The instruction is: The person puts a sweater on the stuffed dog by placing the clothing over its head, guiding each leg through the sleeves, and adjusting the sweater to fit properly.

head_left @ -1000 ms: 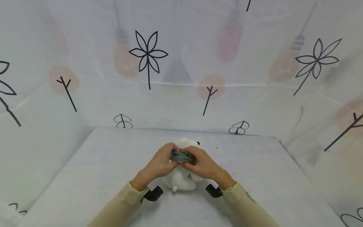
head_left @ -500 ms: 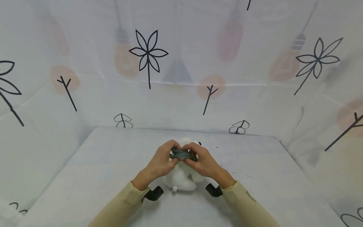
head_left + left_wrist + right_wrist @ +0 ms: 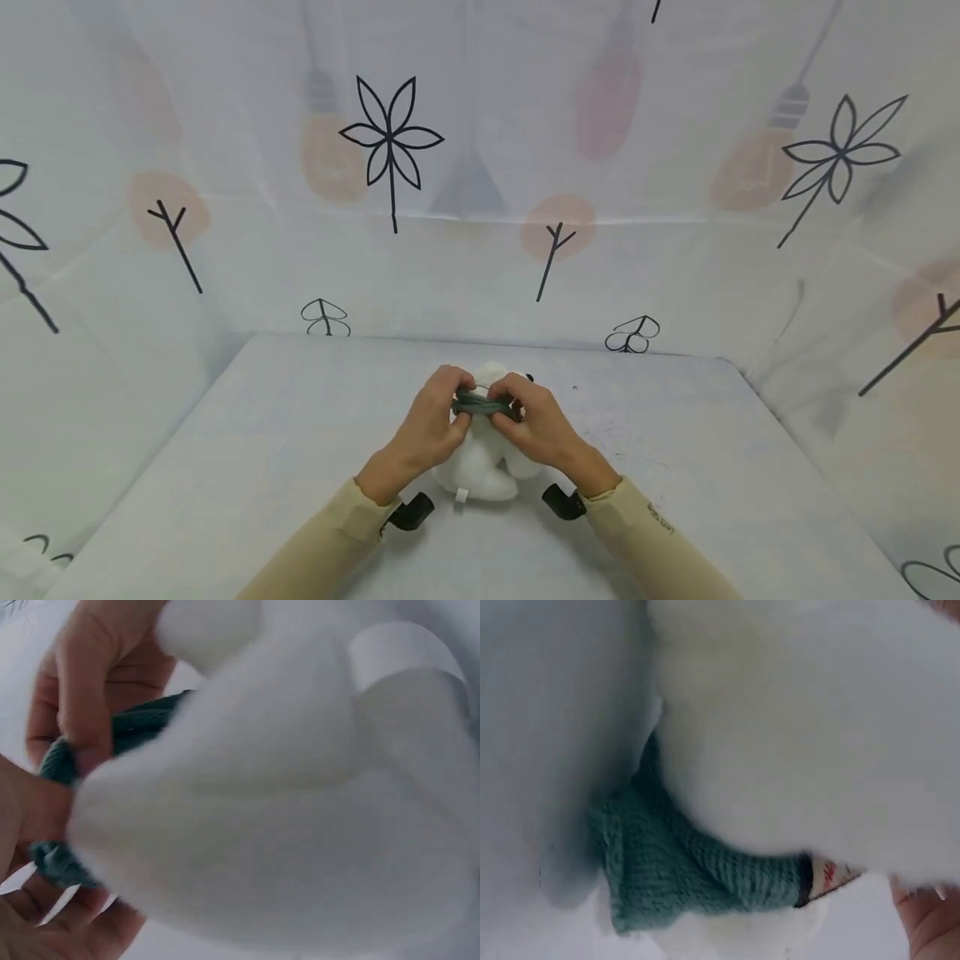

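A white plush toy (image 3: 480, 471) sits on the table with its back and a small white tag towards me. A dark spot shows at the far right of its head. Round its neck lies a teal knitted scarf (image 3: 480, 404), bunched at the back; in the right wrist view the scarf (image 3: 697, 862) hangs in ribbed folds, with a light label bearing red marks. My left hand (image 3: 422, 427) pinches the scarf's left part between thumb and fingers. On the other side my right hand (image 3: 543, 427) holds its right part, its fingertips partly hidden.
A pale cloth-covered table (image 3: 315, 400) spreads around the toy, with faint dark marks at its right. Behind stands a white printed curtain (image 3: 480, 275). Black camera mounts (image 3: 412, 511) jut from both wrists above the table.
Both hands have shifted slightly up and away, with their thumbs moving up too. The scarf between them looks narrower, and more white plush shows around it.
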Motion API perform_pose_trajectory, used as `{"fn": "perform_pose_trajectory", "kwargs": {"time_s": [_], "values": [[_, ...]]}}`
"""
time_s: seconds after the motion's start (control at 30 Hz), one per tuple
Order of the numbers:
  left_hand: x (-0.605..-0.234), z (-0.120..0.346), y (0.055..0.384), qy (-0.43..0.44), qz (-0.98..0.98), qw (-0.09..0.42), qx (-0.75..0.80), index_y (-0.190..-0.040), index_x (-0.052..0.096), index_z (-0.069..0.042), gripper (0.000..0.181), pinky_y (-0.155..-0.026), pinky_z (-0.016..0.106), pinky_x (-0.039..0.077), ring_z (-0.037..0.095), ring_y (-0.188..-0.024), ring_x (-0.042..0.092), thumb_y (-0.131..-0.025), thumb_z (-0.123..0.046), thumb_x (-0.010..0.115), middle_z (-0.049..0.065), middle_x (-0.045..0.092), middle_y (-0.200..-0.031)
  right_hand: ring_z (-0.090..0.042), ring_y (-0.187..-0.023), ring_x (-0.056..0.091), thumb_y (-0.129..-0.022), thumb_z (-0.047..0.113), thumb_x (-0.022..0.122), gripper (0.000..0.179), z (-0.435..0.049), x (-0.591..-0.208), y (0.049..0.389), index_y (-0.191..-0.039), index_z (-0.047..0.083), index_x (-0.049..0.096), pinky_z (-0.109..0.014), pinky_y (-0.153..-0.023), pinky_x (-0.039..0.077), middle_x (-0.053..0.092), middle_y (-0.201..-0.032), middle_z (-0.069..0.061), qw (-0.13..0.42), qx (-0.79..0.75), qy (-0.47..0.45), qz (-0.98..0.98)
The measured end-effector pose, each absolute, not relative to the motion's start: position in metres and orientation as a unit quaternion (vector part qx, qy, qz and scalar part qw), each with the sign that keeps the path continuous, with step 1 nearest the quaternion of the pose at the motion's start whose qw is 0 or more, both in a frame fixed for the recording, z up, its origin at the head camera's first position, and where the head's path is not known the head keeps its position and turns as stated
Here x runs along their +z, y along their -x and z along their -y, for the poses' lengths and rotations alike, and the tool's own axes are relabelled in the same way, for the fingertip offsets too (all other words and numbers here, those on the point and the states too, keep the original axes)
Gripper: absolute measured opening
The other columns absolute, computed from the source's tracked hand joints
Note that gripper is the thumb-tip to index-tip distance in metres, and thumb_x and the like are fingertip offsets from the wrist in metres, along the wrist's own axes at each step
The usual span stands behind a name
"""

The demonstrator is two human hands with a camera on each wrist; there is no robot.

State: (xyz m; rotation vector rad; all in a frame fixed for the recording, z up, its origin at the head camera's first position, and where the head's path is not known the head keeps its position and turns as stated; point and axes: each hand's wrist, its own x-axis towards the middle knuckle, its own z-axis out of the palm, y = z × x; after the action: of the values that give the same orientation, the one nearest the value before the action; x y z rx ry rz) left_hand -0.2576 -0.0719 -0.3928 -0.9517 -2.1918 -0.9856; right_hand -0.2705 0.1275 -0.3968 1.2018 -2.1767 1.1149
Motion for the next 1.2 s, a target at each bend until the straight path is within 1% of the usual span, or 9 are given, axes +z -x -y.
{"fn": "perform_pose_trajectory", "kwargs": {"time_s": [0.17, 0.27, 0.5, 0.67, 0.77, 0.9, 1.0, 1.1, 1.2], "values": [[-0.3874, 0.0772, 0.2539, 0.338, 0.81, 0.192, -0.438, -0.114, 0.05, -0.003, 0.041, -0.068, 0.026, 0.054, 0.02, -0.096, 0.053, -0.08, -0.007, 0.074, 0.01, 0.051, -0.107, -0.013, -0.077, 0.055, -0.083, 0.008, 0.074, 0.025, -0.1324, -0.3941, 0.2698, -0.103, 0.014, 0.061, -0.035, -0.059, 0.049, 0.061, -0.093, 0.001, 0.17, 0.42, -0.403, 0.795], [-0.3851, 0.0779, 0.2522, 0.311, 0.813, 0.17, -0.463, -0.114, 0.051, -0.003, 0.038, -0.07, 0.024, 0.055, 0.021, -0.096, 0.056, -0.083, -0.01, 0.072, 0.011, 0.051, -0.105, -0.015, -0.078, 0.058, -0.084, 0.009, 0.073, 0.021, -0.1329, -0.3932, 0.2693, -0.103, 0.011, 0.062, -0.038, -0.06, 0.051, 0.062, -0.094, -0.002, 0.162, 0.429, -0.395, 0.796], [-0.3838, 0.0755, 0.2502, 0.289, 0.844, 0.19, -0.41, -0.101, 0.057, -0.007, 0.028, -0.064, 0.03, 0.054, 0.018, -0.08, 0.059, -0.081, -0.01, 0.077, 0.003, 0.057, -0.09, -0.01, -0.079, 0.058, -0.083, 0.008, 0.074, 0.025, -0.1324, -0.3947, 0.2696, -0.101, 0.014, 0.057, -0.031, -0.065, 0.051, 0.059, -0.093, 0.004, 0.153, 0.402, -0.405, 0.807], [-0.3853, 0.0729, 0.2494, 0.281, 0.843, 0.22, -0.401, -0.098, 0.058, -0.006, 0.029, -0.062, 0.029, 0.052, 0.015, -0.072, 0.058, -0.077, -0.002, 0.078, 0.004, 0.058, -0.089, -0.009, -0.076, 0.056, -0.081, 0.0, 0.074, 0.025, -0.1292, -0.3964, 0.2704, -0.093, 0.012, 0.055, -0.027, -0.064, 0.051, 0.056, -0.087, 0.004, 0.181, 0.386, -0.432, 0.794], [-0.3879, 0.0726, 0.2508, 0.265, 0.838, 0.229, -0.417, -0.096, 0.059, -0.006, 0.03, -0.062, 0.029, 0.051, 0.014, -0.069, 0.058, -0.075, 0.005, 0.076, 0.005, 0.059, -0.089, -0.009, -0.078, 0.057, -0.082, 0.003, 0.074, 0.021, -0.1288, -0.398, 0.2709, -0.092, 0.013, 0.058, -0.025, -0.066, 0.051, 0.057, -0.087, 0.004, 0.189, 0.387, -0.446, 0.785], [-0.3912, 0.0741, 0.2519, 0.251, 0.83, 0.224, -0.444, -0.095, 0.058, -0.007, 0.031, -0.064, 0.028, 0.053, 0.014, -0.069, 0.061, -0.074, 0.009, 0.074, 0.005, 0.059, -0.091, -0.011, -0.079, 0.06, -0.086, 0.007, 0.07, 0.011, -0.1307, -0.3987, 0.2714, -0.093, 0.014, 0.066, -0.027, -0.068, 0.052, 0.063, -0.089, 0.003, 0.19, 0.406, -0.439, 0.779], [-0.3909, 0.0753, 0.2504, 0.256, 0.822, 0.206, -0.465, -0.097, 0.058, -0.007, 0.027, -0.065, 0.027, 0.053, 0.014, -0.071, 0.062, -0.077, 0.002, 0.075, 0.005, 0.059, -0.092, -0.01, -0.076, 0.062, -0.091, 0.009, 0.065, 0.009, -0.1327, -0.3977, 0.2716, -0.098, 0.014, 0.066, -0.028, -0.068, 0.053, 0.066, -0.087, 0.003, 0.192, 0.418, -0.408, 0.789], [-0.3898, 0.0752, 0.2491, 0.266, 0.815, 0.197, -0.476, -0.097, 0.059, -0.006, 0.025, -0.066, 0.027, 0.054, 0.014, -0.073, 0.063, -0.079, -0.006, 0.076, 0.005, 0.059, -0.093, -0.008, -0.077, 0.062, -0.091, 0.015, 0.066, 0.014, -0.134, -0.3959, 0.2711, -0.105, 0.014, 0.063, -0.027, -0.067, 0.053, 0.066, -0.088, 0.004, 0.175, 0.416, -0.379, 0.808], [-0.3905, 0.074, 0.2494, 0.273, 0.813, 0.193, -0.476, -0.098, 0.059, -0.005, 0.024, -0.067, 0.027, 0.054, 0.014, -0.073, 0.063, -0.08, -0.005, 0.076, 0.006, 0.06, -0.093, -0.007, -0.078, 0.062, -0.089, 0.019, 0.069, 0.024, -0.1349, -0.3942, 0.271, -0.111, 0.015, 0.061, -0.027, -0.065, 0.052, 0.066, -0.089, 0.006, 0.147, 0.404, -0.365, 0.826]]}}
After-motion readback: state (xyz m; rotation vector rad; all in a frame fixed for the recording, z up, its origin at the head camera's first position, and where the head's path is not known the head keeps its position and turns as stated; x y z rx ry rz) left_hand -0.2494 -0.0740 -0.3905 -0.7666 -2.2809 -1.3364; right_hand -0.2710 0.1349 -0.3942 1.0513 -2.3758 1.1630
